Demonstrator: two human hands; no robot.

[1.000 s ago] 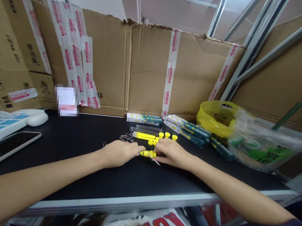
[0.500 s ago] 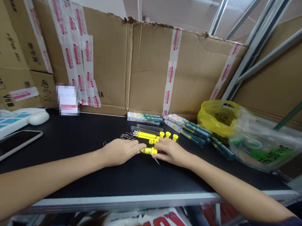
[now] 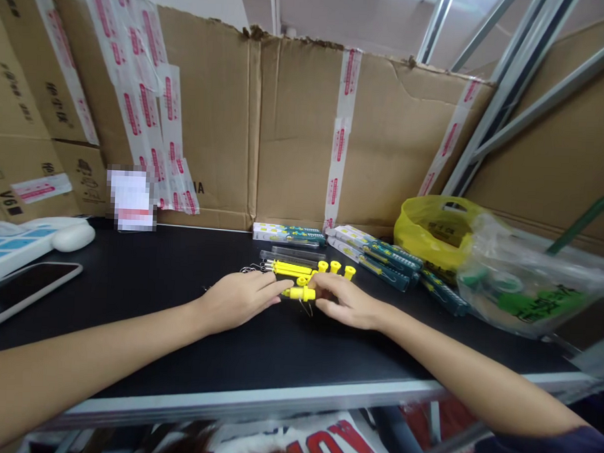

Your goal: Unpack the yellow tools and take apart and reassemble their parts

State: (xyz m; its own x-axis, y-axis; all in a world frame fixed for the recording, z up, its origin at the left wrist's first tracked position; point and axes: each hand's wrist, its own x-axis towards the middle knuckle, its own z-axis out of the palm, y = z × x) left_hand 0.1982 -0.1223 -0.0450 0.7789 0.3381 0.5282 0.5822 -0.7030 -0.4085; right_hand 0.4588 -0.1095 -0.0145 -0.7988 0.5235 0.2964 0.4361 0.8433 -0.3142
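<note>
Just in front of me a short yellow plastic fitting (image 3: pixel 300 293) lies between my hands, with a thin bent metal hook (image 3: pixel 307 309) hanging at its near side. The fingers of my left hand (image 3: pixel 246 297) are closed on the fitting's left end; its tip is hidden under them. My right hand (image 3: pixel 346 300) is at the other end, thumb and forefinger parted, with a small gap to the fitting. Behind the hands lie long yellow rods (image 3: pixel 293 269), clear tubes (image 3: pixel 293 258), wire hooks (image 3: pixel 250 269) and several small yellow caps (image 3: pixel 335 267).
Green-and-white printed boxes (image 3: pixel 286 234) lie along the cardboard wall (image 3: pixel 301 133), more (image 3: pixel 381 257) to the right. A yellow bag (image 3: pixel 412 224) and a clear plastic bag (image 3: pixel 499 302) stand at right. At left are a phone (image 3: pixel 23 291) and a white power strip (image 3: pixel 11 244).
My right thumb and forefinger have parted and drawn slightly right of the yellow fitting. The metal hook has swung to hang closer under it. My left hand has barely moved.
</note>
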